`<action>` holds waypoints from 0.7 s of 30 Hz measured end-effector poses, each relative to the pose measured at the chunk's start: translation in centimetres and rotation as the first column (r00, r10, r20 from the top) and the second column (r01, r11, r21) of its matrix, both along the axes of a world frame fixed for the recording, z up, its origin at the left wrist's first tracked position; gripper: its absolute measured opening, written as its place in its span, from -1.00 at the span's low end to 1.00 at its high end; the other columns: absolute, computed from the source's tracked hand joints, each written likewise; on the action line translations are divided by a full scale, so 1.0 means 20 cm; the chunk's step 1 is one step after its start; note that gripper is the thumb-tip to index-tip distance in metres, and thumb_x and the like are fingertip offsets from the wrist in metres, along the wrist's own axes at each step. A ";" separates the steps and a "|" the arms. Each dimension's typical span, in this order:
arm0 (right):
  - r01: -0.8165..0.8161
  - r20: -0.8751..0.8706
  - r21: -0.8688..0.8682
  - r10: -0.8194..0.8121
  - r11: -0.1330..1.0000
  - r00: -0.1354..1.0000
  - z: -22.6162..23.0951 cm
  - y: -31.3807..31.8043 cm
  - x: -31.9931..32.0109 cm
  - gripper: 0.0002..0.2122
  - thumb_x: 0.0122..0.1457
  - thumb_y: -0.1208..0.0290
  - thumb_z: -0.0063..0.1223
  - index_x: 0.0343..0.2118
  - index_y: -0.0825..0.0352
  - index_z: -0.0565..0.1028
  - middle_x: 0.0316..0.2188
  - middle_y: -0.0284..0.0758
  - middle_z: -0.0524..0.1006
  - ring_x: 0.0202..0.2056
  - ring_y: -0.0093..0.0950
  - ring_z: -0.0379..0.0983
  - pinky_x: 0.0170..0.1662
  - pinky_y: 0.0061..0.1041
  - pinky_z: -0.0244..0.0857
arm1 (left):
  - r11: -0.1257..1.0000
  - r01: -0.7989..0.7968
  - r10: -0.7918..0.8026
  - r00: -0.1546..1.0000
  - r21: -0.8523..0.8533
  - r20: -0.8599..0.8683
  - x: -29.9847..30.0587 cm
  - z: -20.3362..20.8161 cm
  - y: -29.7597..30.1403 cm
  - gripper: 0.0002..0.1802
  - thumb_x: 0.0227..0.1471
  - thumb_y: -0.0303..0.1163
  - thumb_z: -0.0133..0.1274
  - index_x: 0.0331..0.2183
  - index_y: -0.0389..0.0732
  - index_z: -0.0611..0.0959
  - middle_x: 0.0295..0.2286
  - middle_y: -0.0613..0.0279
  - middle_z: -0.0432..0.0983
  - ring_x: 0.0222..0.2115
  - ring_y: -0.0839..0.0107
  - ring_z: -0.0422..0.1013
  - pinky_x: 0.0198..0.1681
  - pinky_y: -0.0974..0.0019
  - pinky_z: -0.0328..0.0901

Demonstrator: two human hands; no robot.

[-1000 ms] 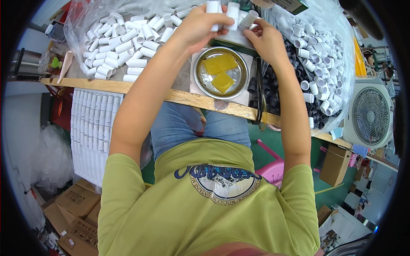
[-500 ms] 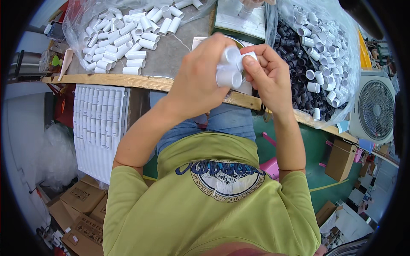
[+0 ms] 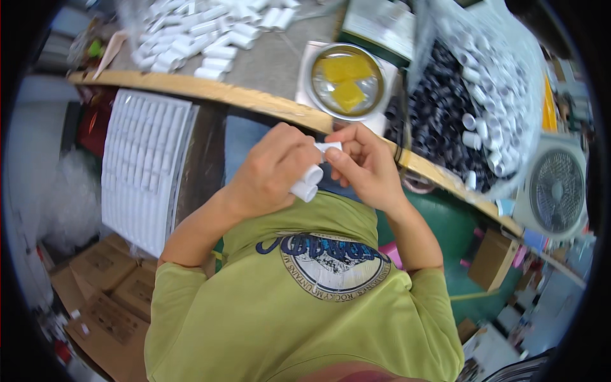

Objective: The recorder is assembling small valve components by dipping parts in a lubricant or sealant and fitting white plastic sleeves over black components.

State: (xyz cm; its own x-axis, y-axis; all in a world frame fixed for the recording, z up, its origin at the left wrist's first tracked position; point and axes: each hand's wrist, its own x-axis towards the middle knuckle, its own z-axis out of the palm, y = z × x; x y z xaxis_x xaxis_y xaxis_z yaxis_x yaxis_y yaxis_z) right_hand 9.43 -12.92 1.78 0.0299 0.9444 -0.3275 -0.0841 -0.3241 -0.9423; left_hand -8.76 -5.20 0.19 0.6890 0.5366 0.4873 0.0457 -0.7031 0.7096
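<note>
compared with a second ago, both hands are working off the front edge of the worktop, above the lap, instead of reaching to the box behind the metal dish. the left hand is wrapping its fingers around two white tubes, open ends pointing rightward. the right hand is pinching a small white piece between thumb and forefinger, beside the left fingers; whether it is joining onto anything cannot be told. the dish, mostly covered half a second ago, is showing again near the front edge, yellow pads lying in it. judging by this, the work is seemingly shifting from reaching over the worktop to close handling between the fingers.
</note>
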 end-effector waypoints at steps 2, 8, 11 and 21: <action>-0.147 0.148 0.086 0.133 0.985 0.980 -0.03 0.01 0.00 -0.78 0.14 0.43 0.15 -0.22 0.40 0.43 -0.61 -0.41 0.51 -0.57 -0.70 0.41 -0.49 -0.69 0.27 | 0.996 -0.043 0.039 0.998 0.080 0.047 -0.07 -0.05 -0.02 -0.63 -0.32 -0.64 0.16 -0.33 -0.24 0.48 -0.43 0.09 0.39 -0.42 0.05 0.36 -0.34 0.14 0.31; 0.164 0.845 0.489 -0.512 0.857 0.154 0.01 0.10 0.57 -0.76 0.16 0.27 0.13 -0.40 0.40 0.55 -0.62 -0.37 0.50 -0.56 -0.62 0.35 -0.45 -0.60 0.26 | 0.590 -0.780 0.701 0.623 -0.209 -0.346 -0.72 -0.17 0.04 -0.67 -0.20 -0.55 0.19 -0.27 -0.25 0.57 -0.41 0.03 0.55 -0.36 0.15 0.50 -0.25 0.25 0.35; 0.188 0.954 0.259 -0.282 0.947 0.103 0.00 0.13 0.71 -0.68 0.11 0.14 0.17 -0.40 0.39 0.58 -0.64 -0.35 0.48 -0.60 -0.58 0.28 -0.46 -0.55 0.22 | 0.227 -0.971 0.868 0.168 0.072 -0.468 -1.33 -0.35 0.02 -0.67 -0.22 -0.49 0.21 -0.28 -0.21 0.62 -0.40 0.01 0.59 -0.33 0.09 0.53 -0.24 0.23 0.37; 0.123 0.923 0.275 -0.297 0.954 0.246 -0.08 0.16 0.83 -0.77 0.15 0.29 0.14 -0.35 0.41 0.53 -0.52 -0.44 0.48 -0.49 -0.63 0.30 -0.37 -0.61 0.23 | -0.013 -0.930 0.887 -0.180 0.368 -0.425 -2.08 -0.71 0.20 -0.63 -0.19 -0.44 0.20 -0.21 -0.19 0.63 -0.31 -0.02 0.57 -0.25 0.01 0.48 -0.14 0.13 0.35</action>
State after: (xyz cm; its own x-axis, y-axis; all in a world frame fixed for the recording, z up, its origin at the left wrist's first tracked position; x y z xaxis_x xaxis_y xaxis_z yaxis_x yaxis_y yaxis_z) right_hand 25.99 -9.67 0.08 0.4382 0.8767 0.1982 0.8456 -0.3273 -0.4217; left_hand -50.35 -1.16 -14.04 -0.4666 0.8291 0.3080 0.8733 0.3768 0.3087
